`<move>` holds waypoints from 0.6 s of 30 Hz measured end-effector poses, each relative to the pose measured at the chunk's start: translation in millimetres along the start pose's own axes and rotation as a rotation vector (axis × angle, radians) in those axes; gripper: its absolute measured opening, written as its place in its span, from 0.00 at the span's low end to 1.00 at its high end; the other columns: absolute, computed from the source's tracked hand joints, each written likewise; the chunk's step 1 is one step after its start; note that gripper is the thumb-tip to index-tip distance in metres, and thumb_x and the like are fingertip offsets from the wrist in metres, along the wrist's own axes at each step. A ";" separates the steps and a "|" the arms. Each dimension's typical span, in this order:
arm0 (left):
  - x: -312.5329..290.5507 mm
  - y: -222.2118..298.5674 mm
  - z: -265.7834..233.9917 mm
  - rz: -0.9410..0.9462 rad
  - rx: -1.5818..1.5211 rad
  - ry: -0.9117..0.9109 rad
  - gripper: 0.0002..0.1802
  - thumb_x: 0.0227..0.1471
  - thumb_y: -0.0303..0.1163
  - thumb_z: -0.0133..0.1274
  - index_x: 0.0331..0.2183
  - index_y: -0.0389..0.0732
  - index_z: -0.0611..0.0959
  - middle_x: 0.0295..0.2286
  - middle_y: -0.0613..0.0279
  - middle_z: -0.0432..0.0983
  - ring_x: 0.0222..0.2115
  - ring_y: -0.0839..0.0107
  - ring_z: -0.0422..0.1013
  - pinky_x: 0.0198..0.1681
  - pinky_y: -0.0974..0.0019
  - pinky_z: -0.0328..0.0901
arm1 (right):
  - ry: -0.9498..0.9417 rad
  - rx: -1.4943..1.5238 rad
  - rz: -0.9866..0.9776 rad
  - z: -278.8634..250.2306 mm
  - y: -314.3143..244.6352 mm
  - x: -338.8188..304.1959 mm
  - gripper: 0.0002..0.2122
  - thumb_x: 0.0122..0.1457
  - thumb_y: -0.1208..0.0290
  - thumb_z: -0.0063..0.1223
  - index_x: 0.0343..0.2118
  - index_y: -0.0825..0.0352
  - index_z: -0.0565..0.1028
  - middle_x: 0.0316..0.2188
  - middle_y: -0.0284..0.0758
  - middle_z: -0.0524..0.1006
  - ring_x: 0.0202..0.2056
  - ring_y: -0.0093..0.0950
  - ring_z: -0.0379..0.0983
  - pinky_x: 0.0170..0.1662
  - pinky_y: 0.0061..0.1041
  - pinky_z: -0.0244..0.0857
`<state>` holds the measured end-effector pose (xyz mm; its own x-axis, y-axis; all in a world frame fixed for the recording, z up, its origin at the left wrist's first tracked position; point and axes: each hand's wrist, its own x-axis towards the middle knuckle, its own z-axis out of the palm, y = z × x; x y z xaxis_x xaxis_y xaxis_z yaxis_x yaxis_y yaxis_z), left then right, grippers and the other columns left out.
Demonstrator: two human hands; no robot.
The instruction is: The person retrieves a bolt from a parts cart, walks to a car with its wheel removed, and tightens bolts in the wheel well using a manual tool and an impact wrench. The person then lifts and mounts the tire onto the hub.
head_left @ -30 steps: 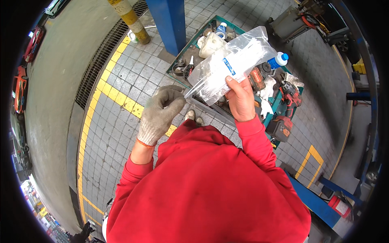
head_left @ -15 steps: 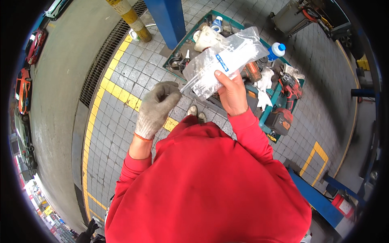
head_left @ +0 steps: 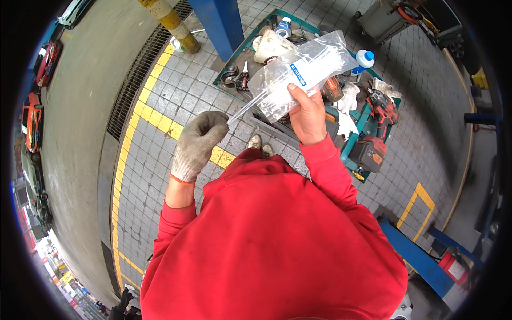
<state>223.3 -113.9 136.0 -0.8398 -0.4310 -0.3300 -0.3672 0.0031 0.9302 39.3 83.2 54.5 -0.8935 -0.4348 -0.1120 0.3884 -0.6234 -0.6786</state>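
A clear plastic bag [head_left: 274, 104] of thin white strips, which look like cable ties, is held out above a tool trolley. My bare right hand [head_left: 309, 118] grips the bag's near side, thumb on top beside a blue printed label. In a grey knit glove, my left hand [head_left: 200, 140] is closed in a pinch on the ends of a couple of white cable ties [head_left: 244, 110]. They stick out of the bag's left end, with their other ends still inside it. The bag covers part of the trolley behind it.
The green-edged trolley [head_left: 217, 81] carries a blue-capped bottle [head_left: 364, 61], a red impact wrench [head_left: 384, 109], a black battery [head_left: 368, 154], white gloves [head_left: 348, 101] and a cream cloth-like item [head_left: 273, 47]. A blue post [head_left: 217, 26] and a yellow-striped pole [head_left: 172, 24] stand beyond it.
My left hand has moved down and left, drawing the cable ties farther out of the bag. The bag in my right hand has shifted slightly right.
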 end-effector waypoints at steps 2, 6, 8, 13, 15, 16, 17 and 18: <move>-4.2 -1.7 -4.3 -0.016 -0.004 -0.018 0.18 0.60 0.31 0.60 0.46 0.27 0.84 0.32 0.70 0.77 0.33 0.81 0.70 0.40 0.73 0.67 | 0.018 0.044 0.002 -1.1 2.0 2.2 0.23 0.68 0.83 0.56 0.65 0.65 0.71 0.57 0.34 0.79 0.57 0.30 0.78 0.62 0.33 0.72; -15.2 -3.1 -27.5 -0.032 0.007 0.006 0.16 0.59 0.30 0.59 0.44 0.26 0.84 0.31 0.70 0.76 0.32 0.81 0.68 0.39 0.74 0.65 | 0.031 0.072 -0.013 -6.6 2.3 9.0 0.21 0.68 0.82 0.56 0.64 0.63 0.73 0.58 0.32 0.80 0.60 0.31 0.77 0.64 0.38 0.71; -22.4 -5.1 -42.6 -0.028 -0.026 0.015 0.15 0.58 0.29 0.58 0.43 0.27 0.84 0.30 0.70 0.75 0.31 0.81 0.67 0.38 0.73 0.63 | 0.048 0.062 -0.002 -9.8 -0.9 13.1 0.21 0.69 0.82 0.56 0.64 0.63 0.73 0.58 0.33 0.80 0.60 0.31 0.77 0.65 0.39 0.71; -44.9 -21.0 -72.8 -0.030 -0.045 0.050 0.14 0.55 0.29 0.58 0.40 0.29 0.84 0.30 0.69 0.74 0.32 0.79 0.66 0.37 0.71 0.62 | 0.085 -0.046 -0.097 -13.2 -21.5 27.6 0.22 0.69 0.82 0.56 0.65 0.63 0.72 0.59 0.33 0.80 0.60 0.32 0.77 0.65 0.39 0.71; -57.3 -31.7 -80.3 -0.030 -0.130 0.149 0.12 0.54 0.29 0.58 0.38 0.31 0.84 0.32 0.67 0.76 0.34 0.76 0.69 0.41 0.70 0.64 | 0.036 -0.082 -0.103 -12.2 -31.0 33.3 0.22 0.68 0.85 0.55 0.64 0.68 0.71 0.58 0.36 0.79 0.58 0.31 0.78 0.65 0.36 0.70; -62.5 -37.2 -84.0 -0.028 -0.156 0.189 0.11 0.54 0.29 0.58 0.37 0.31 0.84 0.33 0.66 0.76 0.35 0.76 0.69 0.42 0.70 0.65 | 0.001 -0.155 -0.083 -10.7 -33.0 36.5 0.22 0.67 0.84 0.56 0.64 0.69 0.71 0.58 0.36 0.80 0.57 0.30 0.78 0.64 0.34 0.70; -67.6 -42.7 -87.4 -0.013 -0.188 0.223 0.10 0.54 0.29 0.58 0.37 0.32 0.84 0.34 0.65 0.77 0.35 0.75 0.70 0.43 0.70 0.65 | -0.030 -0.227 -0.078 -8.7 -33.6 39.9 0.22 0.67 0.84 0.57 0.63 0.70 0.71 0.57 0.36 0.80 0.57 0.29 0.78 0.62 0.32 0.70; -71.1 -48.1 -91.1 -0.059 -0.182 0.264 0.20 0.51 0.34 0.60 0.42 0.28 0.83 0.42 0.54 0.79 0.43 0.65 0.76 0.51 0.65 0.70 | -0.053 -0.332 -0.040 -6.0 -31.5 44.1 0.23 0.66 0.83 0.58 0.64 0.70 0.71 0.57 0.36 0.80 0.56 0.29 0.78 0.61 0.31 0.71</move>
<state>337.1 -165.6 129.3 -0.6775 -0.6451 -0.3533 -0.3146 -0.1800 0.9320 -13.7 87.6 66.6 -0.8902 -0.4531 -0.0484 0.2510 -0.3991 -0.8819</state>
